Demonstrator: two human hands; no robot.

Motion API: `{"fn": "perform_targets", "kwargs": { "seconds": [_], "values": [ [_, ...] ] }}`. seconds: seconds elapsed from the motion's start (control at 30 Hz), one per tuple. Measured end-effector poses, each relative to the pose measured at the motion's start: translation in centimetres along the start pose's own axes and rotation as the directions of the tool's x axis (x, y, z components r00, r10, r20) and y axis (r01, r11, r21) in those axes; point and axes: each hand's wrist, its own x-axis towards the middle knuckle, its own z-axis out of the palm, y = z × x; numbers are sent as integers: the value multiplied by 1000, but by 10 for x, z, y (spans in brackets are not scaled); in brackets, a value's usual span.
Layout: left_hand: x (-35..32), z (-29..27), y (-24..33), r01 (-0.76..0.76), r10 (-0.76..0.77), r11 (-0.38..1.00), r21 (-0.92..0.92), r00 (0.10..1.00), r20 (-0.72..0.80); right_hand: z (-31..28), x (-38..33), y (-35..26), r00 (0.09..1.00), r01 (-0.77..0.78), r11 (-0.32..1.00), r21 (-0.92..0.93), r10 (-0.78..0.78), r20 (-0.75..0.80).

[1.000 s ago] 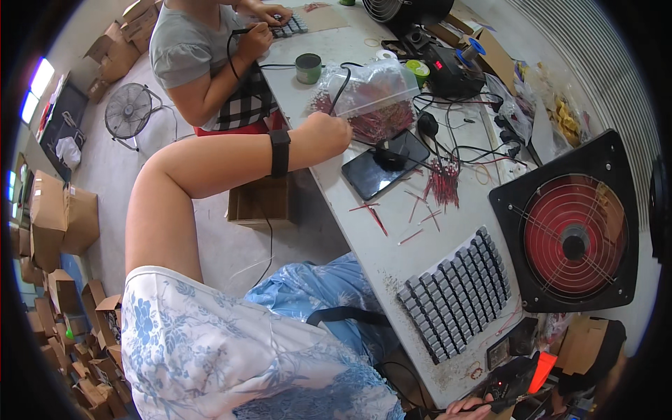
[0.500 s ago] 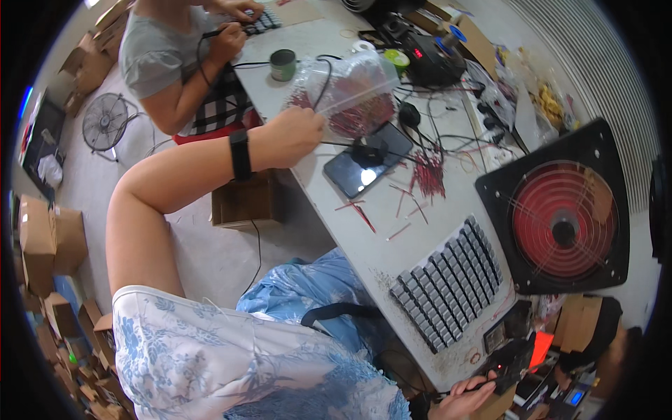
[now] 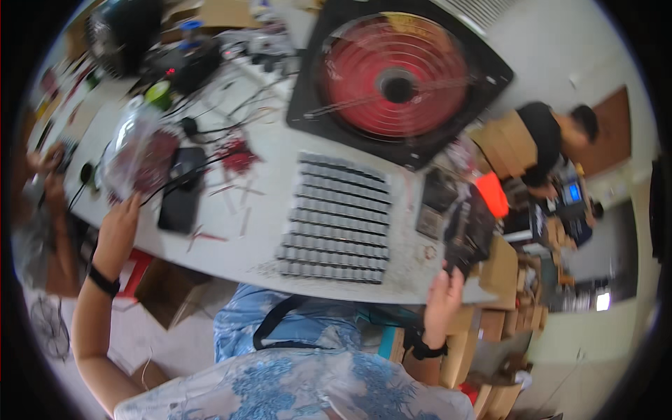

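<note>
My left hand (image 3: 120,222), a dark band on its wrist, is closed at the near edge of a clear plastic bag (image 3: 143,157) full of thin red wires. It seems to pinch the bag's edge; blur hides the fingertips. Beside it lie a dark phone (image 3: 182,190) crossed by a black cable, and a pile of loose red wires (image 3: 236,155). At the table's right end my right hand (image 3: 445,294) is closed round a slim black tool (image 3: 449,267), mostly hidden and blurred. Between my hands lies a block of grey pieces in rows (image 3: 337,222), black strips between them.
A big square fan (image 3: 395,84) with a red centre stands behind the rows. Dark gear (image 3: 467,227) and an orange piece (image 3: 492,194) sit at the right end. A co-worker's arm (image 3: 59,231) is at the far left; another person (image 3: 539,140) bends beyond the table.
My view has swung right and levelled, so the rows now lie central and the co-worker is at the left rim. My left hand stays at the bag; my right hand shows more fully.
</note>
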Motion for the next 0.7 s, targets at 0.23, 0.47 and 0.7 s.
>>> {"fn": "perform_targets", "kwargs": {
  "seconds": [0.23, 0.47, 0.7],
  "values": [
    [13, 3, 3, -15, 13, 999, 34, 998, 58, -12, -12, -1, 998, 60, 988, -142, -60, 1],
    [16, 6, 10, -47, 50, 993, 107, 999, -20, -15, -9, 6, 995, 96, 993, -72, -94, 26],
    [13, 5, 15, -28, 29, 997, 70, 999, -20, -14, -6, 5, 993, 56, 998, 23, -58, 103]
  ]
}}
